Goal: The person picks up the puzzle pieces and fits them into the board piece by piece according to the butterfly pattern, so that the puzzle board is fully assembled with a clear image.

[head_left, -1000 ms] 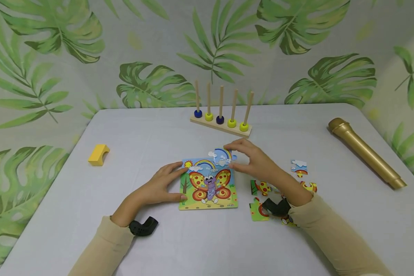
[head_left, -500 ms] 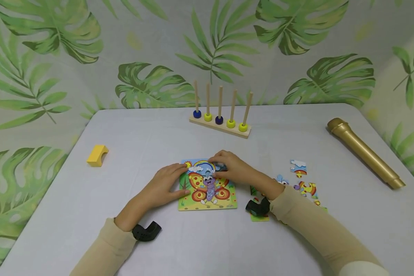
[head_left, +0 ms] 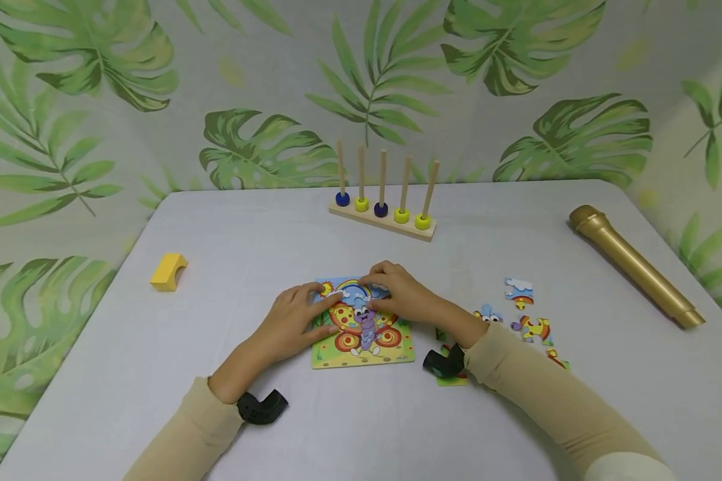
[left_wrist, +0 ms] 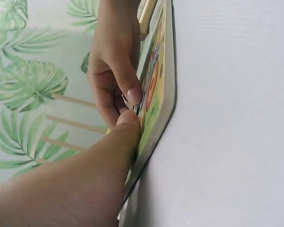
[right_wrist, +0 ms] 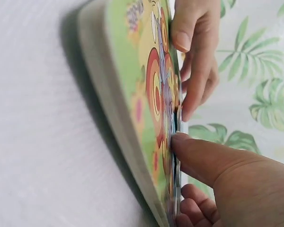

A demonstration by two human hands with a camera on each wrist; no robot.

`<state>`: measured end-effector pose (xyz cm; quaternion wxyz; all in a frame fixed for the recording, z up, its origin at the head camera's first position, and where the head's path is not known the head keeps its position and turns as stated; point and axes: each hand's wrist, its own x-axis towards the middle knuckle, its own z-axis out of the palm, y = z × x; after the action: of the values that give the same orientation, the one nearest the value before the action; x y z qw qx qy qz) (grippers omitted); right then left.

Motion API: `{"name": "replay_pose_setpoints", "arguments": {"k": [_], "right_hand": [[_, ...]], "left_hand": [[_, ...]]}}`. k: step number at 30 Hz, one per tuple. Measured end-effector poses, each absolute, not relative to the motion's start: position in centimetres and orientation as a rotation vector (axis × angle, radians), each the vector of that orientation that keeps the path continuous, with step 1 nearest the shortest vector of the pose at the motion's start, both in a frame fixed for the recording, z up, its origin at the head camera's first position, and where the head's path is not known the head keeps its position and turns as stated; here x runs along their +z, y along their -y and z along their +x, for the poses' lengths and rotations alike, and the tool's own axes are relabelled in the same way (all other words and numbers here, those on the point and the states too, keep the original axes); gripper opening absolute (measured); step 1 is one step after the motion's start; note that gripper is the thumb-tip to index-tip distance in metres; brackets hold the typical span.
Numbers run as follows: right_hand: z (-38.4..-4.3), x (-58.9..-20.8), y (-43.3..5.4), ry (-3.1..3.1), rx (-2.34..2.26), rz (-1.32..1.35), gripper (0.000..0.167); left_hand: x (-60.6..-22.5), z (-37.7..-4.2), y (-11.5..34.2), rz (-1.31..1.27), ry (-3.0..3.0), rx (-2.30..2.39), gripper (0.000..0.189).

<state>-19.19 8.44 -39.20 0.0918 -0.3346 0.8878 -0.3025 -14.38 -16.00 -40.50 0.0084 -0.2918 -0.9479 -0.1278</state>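
A square butterfly puzzle board [head_left: 331,354] lies flat on the table in front of the person. My right hand [head_left: 400,292] pinches a sky-and-rainbow puzzle piece [head_left: 355,292] between thumb and fingers, right at the upper part of the board. The hand covers the piece's right side. In the right wrist view, the thumb [right_wrist: 194,149] presses at the piece's edge. My left hand [head_left: 291,321] rests at the board's left side with fingers spread, the index fingertip by the piece and the thumb over the picture.
Several loose puzzle pieces [head_left: 535,329] lie to the right, some under the right forearm. Behind the board stands a wooden peg rack [head_left: 382,220] with blue and yellow beads. A yellow arch block [head_left: 168,272] is at left, a gold microphone [head_left: 638,267] at right.
My right hand has brought the rainbow piece left and down from the board's top right corner onto its upper middle. The left hand has shifted slightly right, its index finger reaching further in.
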Motion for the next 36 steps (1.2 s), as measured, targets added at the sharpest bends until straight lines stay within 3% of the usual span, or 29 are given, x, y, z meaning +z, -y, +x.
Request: {"name": "replay_pose_setpoints", "arguments": {"k": [23,31,36], "right_hand": [[-19.2,-39.0,-8.2,-2.618,-0.938,-0.881,0.039],[-18.9,-38.2,-8.3,-2.61,-0.77,-0.981,0.046],[-18.4,-37.0,-9.3,-2.553,-0.957,-0.935,0.051]], "left_hand": [[-39.8,-14.6,16.0,-0.95,2.985,-0.486,0.059],[-40.6,-14.8,16.2,-0.949,2.958,-0.553,0.061],[-40.8,-14.9,16.2,-0.934,2.975,-0.594,0.06]]}}
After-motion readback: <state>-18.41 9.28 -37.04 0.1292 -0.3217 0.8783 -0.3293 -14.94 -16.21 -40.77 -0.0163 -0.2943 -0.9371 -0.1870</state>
